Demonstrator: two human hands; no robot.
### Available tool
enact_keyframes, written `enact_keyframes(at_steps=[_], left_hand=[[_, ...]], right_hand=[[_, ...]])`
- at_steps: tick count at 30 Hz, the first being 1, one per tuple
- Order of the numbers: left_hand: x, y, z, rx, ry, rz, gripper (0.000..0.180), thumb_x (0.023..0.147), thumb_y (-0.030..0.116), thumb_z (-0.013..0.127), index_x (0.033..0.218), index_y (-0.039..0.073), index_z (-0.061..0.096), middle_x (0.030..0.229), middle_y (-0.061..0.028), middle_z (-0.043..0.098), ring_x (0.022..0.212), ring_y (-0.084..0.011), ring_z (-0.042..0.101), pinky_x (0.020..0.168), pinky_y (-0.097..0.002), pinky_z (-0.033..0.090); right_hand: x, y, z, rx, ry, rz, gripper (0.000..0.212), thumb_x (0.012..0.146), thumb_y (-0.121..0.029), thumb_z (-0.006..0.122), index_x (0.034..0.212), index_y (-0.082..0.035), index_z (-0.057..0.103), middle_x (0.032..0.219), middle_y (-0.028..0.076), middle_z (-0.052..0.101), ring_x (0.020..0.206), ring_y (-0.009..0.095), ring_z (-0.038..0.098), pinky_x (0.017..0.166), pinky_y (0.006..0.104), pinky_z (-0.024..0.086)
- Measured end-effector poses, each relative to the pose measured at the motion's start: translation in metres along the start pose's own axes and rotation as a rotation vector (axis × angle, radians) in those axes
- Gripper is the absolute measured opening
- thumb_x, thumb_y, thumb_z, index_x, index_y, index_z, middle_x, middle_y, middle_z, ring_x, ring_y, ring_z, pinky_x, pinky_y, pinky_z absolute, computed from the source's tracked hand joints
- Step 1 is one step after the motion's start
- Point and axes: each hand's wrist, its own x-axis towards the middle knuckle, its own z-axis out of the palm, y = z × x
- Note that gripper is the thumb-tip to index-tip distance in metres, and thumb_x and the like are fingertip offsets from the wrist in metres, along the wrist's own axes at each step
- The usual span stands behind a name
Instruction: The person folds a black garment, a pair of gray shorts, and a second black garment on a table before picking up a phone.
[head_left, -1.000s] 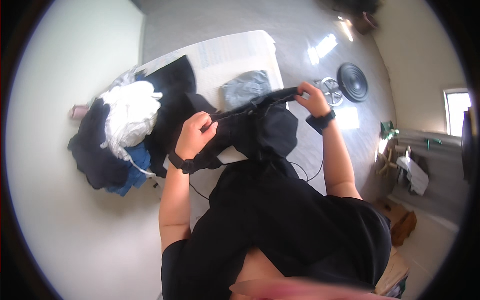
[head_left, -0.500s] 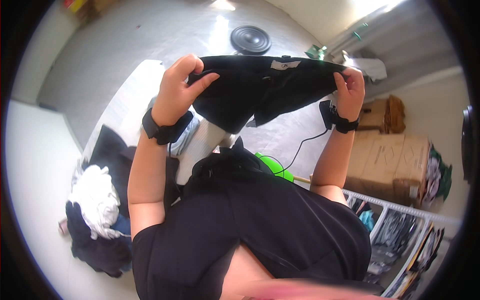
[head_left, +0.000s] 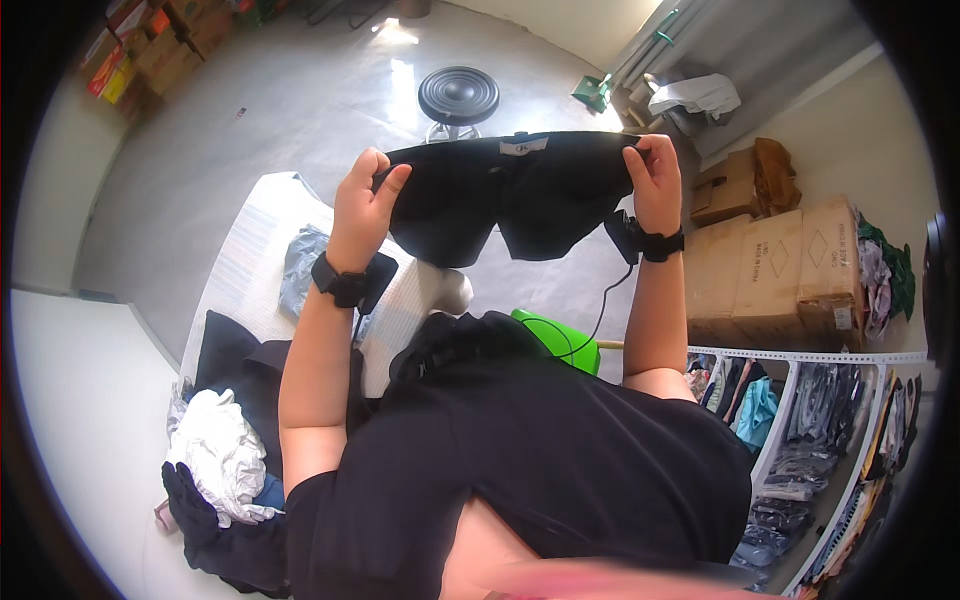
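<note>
Black pants [head_left: 440, 210] hang in front of me, stretched wide by the waistband, with a white label [head_left: 523, 147] at the inside of the waist. My left hand [head_left: 363, 212] pinches one end of the waistband between thumb and fingers. At the other end, my right hand [head_left: 657, 185] grips it the same way. Two leg parts fall from the waist with a gap between them; how long they are I cannot tell. Each wrist wears a black strapped device. Below and left of the pants is a white padded board [head_left: 240, 240], with a light blue garment [head_left: 300, 270] lying on it.
A round black stool [head_left: 458, 95] stands on the grey floor ahead. Cardboard boxes [head_left: 770, 270] and a white rack [head_left: 800, 356] of clothes are on my right. Crumpled white clothing [head_left: 215, 450] is heaped at left. A bright green plastic object [head_left: 555, 340] sits near my waist.
Both hands still hold the waistband. The pants now hang straighter, their two leg parts more evenly spread. My view has tilted up, showing more of the floor and boxes.
</note>
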Motion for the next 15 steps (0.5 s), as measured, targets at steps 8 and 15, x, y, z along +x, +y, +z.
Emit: enact_keyframes(at_steps=[8, 15], left_hand=[[-0.008, -0.009, -0.005, 0.012, 0.068, 0.031, 0.032, 0.082, 0.028, 0.058, 0.074, 0.003, 0.039, 0.059, -0.0077, 0.034, 0.055, -0.0157, 0.032, 0.051, -0.0269, 0.034], [0.004, -0.029, 0.040, 0.212, 0.252, -0.159, 0.025, 0.081, 0.021, 0.059, 0.078, 0.000, 0.045, 0.064, -0.0200, 0.047, 0.055, -0.0240, 0.045, 0.053, -0.0346, 0.038]], right_hand=[[0.006, -0.003, 0.018, 0.662, -0.128, 0.145, 0.017, 0.078, -0.004, 0.060, 0.092, -0.003, 0.051, 0.076, -0.003, 0.049, 0.069, 0.004, 0.045, 0.062, 0.0164, 0.038], [0.011, 0.049, 0.081, 0.357, 0.316, 0.364, 0.022, 0.077, -0.007, 0.063, 0.097, 0.000, 0.058, 0.080, 0.002, 0.057, 0.070, 0.007, 0.052, 0.066, 0.0181, 0.042]])
